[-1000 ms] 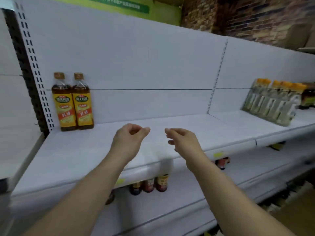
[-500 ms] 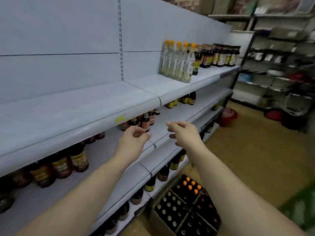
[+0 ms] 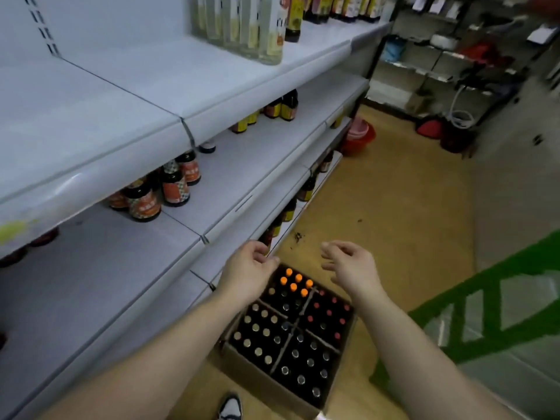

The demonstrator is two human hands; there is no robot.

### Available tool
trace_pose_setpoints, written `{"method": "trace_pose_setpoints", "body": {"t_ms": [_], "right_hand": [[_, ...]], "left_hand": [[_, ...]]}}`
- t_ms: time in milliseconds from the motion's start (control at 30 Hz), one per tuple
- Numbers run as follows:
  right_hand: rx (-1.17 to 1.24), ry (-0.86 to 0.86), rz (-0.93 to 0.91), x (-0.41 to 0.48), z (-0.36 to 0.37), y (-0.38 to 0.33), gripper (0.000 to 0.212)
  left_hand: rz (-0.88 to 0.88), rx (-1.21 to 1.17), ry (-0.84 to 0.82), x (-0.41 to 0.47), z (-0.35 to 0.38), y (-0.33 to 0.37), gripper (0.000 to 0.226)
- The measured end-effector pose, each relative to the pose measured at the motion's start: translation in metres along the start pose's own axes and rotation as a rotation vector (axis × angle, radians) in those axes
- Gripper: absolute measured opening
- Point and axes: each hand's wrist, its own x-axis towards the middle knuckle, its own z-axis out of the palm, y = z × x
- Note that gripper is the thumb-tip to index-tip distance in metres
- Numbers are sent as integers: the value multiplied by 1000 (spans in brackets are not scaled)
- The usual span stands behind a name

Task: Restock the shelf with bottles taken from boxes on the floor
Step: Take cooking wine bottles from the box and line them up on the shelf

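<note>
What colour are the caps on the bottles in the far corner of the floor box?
Orange; the caps show best in the head view.

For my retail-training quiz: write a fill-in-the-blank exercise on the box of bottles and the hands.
The open brown cardboard box of bottles stands on the ____.
Cardboard dividers split it into ____ sections.
The orange-capped dark bottles fill part of the section ____ from the person.
The left hand and the right hand hold ____.
Missing: floor; four; farthest; nothing.
</note>
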Motion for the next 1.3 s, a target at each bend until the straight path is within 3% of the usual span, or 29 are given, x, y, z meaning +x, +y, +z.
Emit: {"method": "trace_pose_setpoints", "body": {"t_ms": [300, 667, 967, 1300], "right_hand": [[-79, -38, 262, 90, 18, 104, 17], [-215, -203, 429, 190, 74, 311, 14], [-381, -298, 339, 289, 142, 453, 27], [-610, -331, 82, 415, 235, 502, 53]], "left_hand": [[-139, 167, -111, 87, 58, -80, 28], [-335, 279, -125, 130, 173, -275, 21], [-367, 317, -171, 150, 265, -425, 38], [-198, 587, 26, 220, 300, -516, 34]]}}
